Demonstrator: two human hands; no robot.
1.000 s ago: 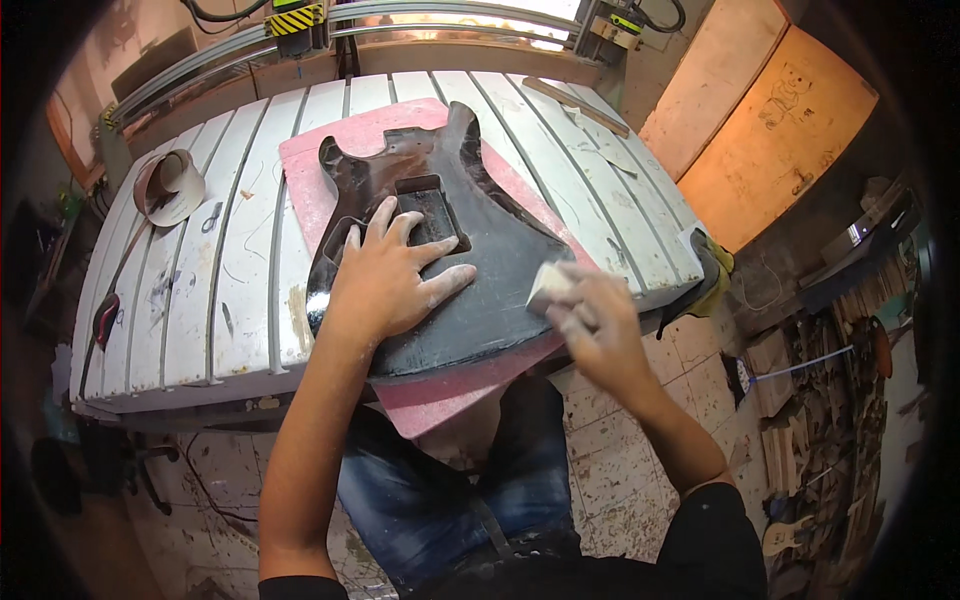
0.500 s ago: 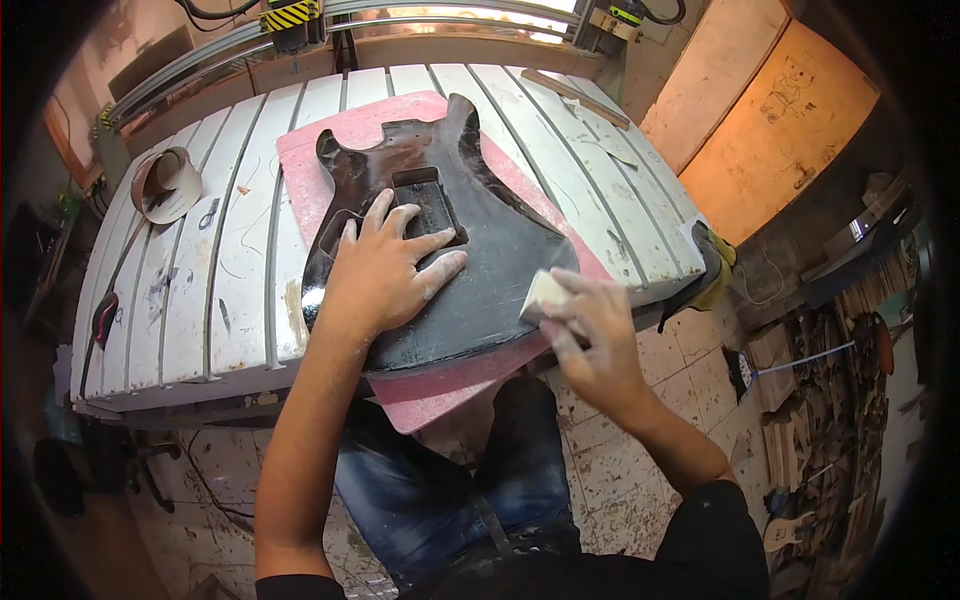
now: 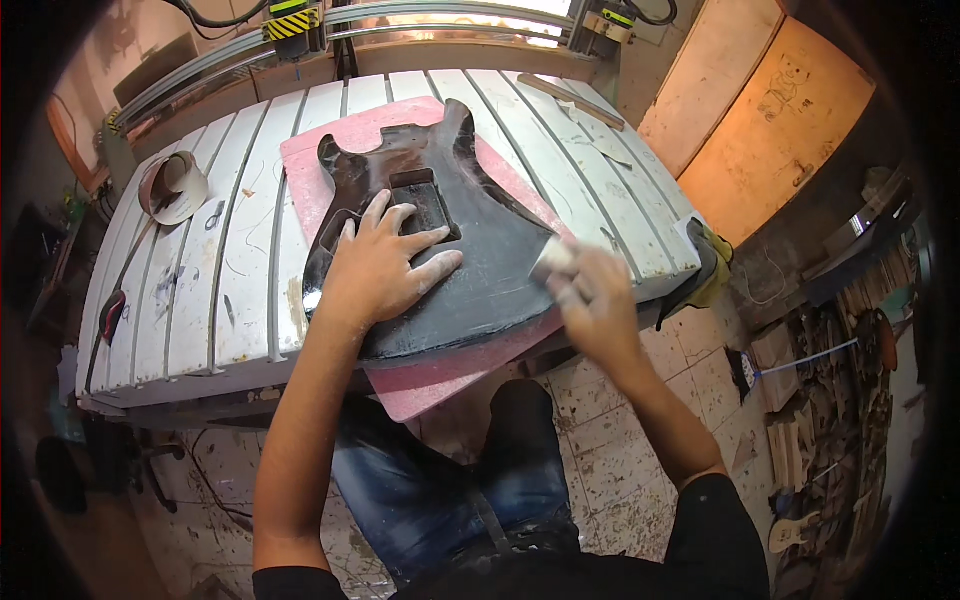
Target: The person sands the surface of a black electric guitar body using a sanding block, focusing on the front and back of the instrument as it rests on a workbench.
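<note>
A black electric guitar body [image 3: 480,260], scuffed and dusty with a rectangular cavity, lies on a pink sheet [image 3: 430,388] on the white slatted table. Dust whitens the fingers of my left hand [image 3: 385,255], which rests open on the body's left part, fingers spread beside and over the cavity's edge. At the body's lower right edge, my right hand [image 3: 600,300] is closed on a pale sanding block [image 3: 552,259]. Motion blurs this hand and the block, and the block's underside is hidden.
A sandpaper roll [image 3: 174,188] and a red-and-black-handled tool [image 3: 111,314] are at the table's left. A wooden strip [image 3: 570,100] lies at the far right, a cloth [image 3: 706,265] hangs off the right corner. Machine rails [image 3: 440,18] cross behind; wood pieces [image 3: 800,420] stand lower right.
My right hand and the sanding block have moved up and slightly right along the guitar body's edge. My left hand stays in place on the body. The whole view has shifted slightly.
</note>
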